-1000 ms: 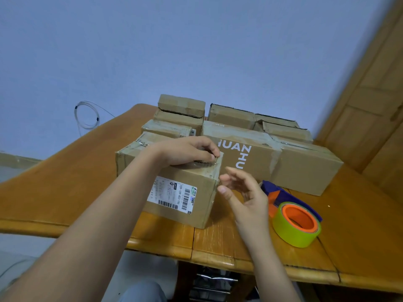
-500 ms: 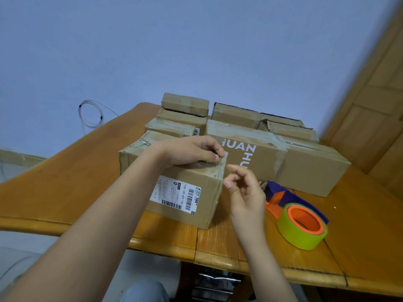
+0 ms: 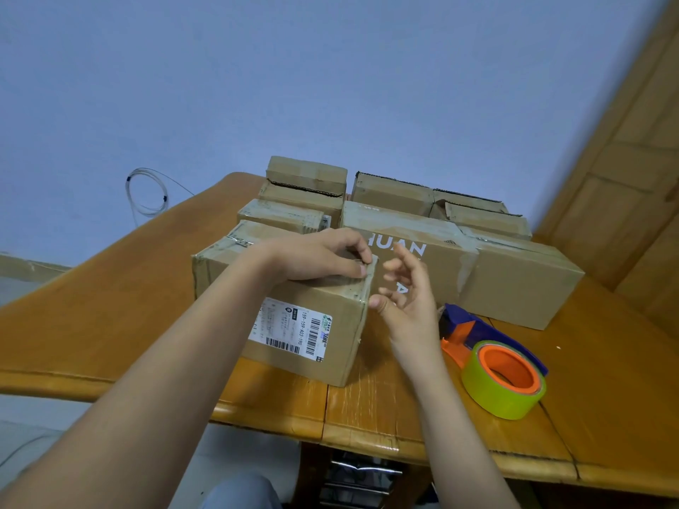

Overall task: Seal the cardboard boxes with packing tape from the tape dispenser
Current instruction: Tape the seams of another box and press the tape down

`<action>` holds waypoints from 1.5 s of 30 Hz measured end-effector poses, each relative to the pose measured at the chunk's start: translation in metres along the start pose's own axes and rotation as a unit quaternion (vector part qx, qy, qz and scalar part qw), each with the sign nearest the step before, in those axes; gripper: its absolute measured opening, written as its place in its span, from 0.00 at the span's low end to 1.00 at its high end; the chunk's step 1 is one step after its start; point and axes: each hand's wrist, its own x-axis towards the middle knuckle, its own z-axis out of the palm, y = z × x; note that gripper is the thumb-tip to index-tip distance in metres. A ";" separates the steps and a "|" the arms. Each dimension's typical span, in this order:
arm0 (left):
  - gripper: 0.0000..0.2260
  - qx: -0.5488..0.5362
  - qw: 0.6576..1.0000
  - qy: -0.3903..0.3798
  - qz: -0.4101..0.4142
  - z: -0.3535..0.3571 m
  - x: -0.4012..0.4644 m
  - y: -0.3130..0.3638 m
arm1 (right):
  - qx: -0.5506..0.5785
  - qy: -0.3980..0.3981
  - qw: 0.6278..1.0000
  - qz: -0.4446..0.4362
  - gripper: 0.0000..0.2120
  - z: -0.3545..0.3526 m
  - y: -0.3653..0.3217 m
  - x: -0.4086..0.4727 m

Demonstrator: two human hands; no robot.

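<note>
Several more cardboard boxes (image 3: 389, 194) crowd the far end of the wooden table (image 3: 92, 317), behind the nearest labelled box (image 3: 294, 325) (shipping label facing the camera). The left hand (image 3: 316, 257) lies on its top, fingertips curled at the right edge; the right hand (image 3: 406, 292) hovers beside it, fingers loosely spread, holding nothing. The tape dispenser (image 3: 496, 361) lies near the right hand. A blue wall (image 3: 330, 86) stands behind, wooden panelling (image 3: 624, 159) to the right.

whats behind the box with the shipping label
Behind the labelled box stand smaller taped boxes and the long printed box. The left hand covers its top right corner.
</note>
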 end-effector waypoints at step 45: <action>0.08 -0.057 0.995 0.075 0.030 -0.007 -0.001 -0.005 | -0.358 -0.269 0.894 -0.028 0.32 -0.036 -0.031 0.039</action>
